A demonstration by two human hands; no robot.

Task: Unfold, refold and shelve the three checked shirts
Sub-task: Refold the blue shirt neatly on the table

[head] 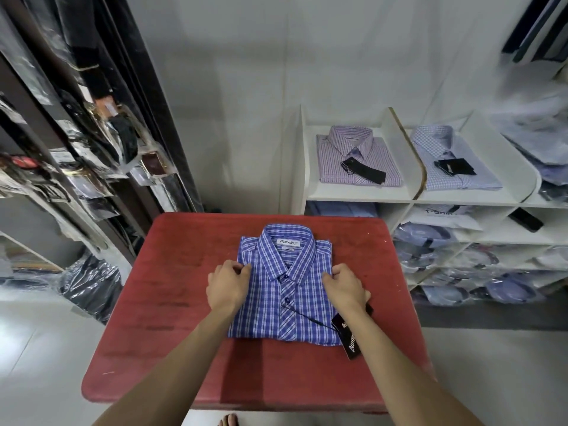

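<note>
A folded blue checked shirt (285, 290) lies collar-up on the red table (172, 302), with a black tag (350, 336) on a string at its lower right. My left hand (226, 284) grips the shirt's left edge, fingers curled onto the cloth. My right hand (345, 287) grips the right edge the same way. On the white shelf's top (310, 192), a folded pink checked shirt (358, 155) lies in the left bay and a folded light-blue checked shirt (451, 158) in the bay beside it, each with a black tag.
Below the shelf top, cubbies hold several bagged shirts (455, 259). A dark rack with bagged goods (89, 142) stands at the left, with bagged dark clothes (92, 284) on the floor by the table. A bare foot (229, 421) shows under the table's near edge.
</note>
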